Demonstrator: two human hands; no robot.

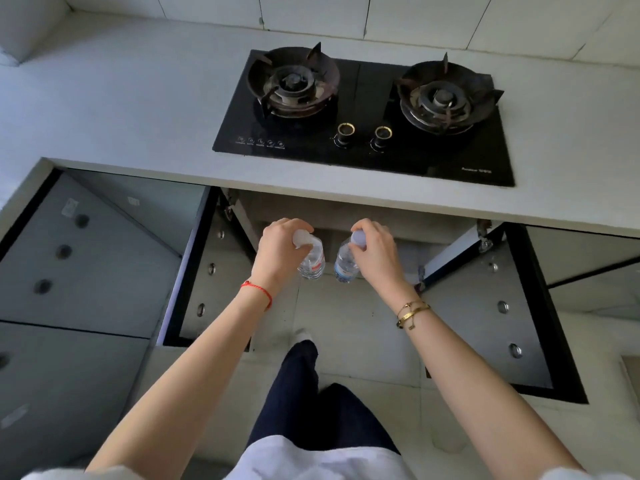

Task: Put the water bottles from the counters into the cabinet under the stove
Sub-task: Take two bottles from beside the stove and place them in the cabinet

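Both arms reach forward and down, below the counter edge (346, 199), in front of the open cabinet under the stove (363, 116).

Left hand (282, 249): palm down, wrist bent, fingers curled over the cap end of a clear water bottle (313, 263). Bottle hangs neck-up, red label band partly showing; print too small to read. Red string bracelet (258, 292) on this wrist.

Right hand (374, 249): fingers pinched round the pale cap of a second bottle (344, 265), blue label, text unreadable. Gold bracelets (412, 311) on this wrist.

The two bottles hang side by side, just apart, both below the stove's front edge and level with the cabinet opening (346, 220). Left door (204, 271) and right door (502, 306) stand swung out on either side of the hands.

Stove: black glass, two burners, two knobs (363, 135). Small white brand mark at its front right corner, not legible. Row of touch icons at front left.
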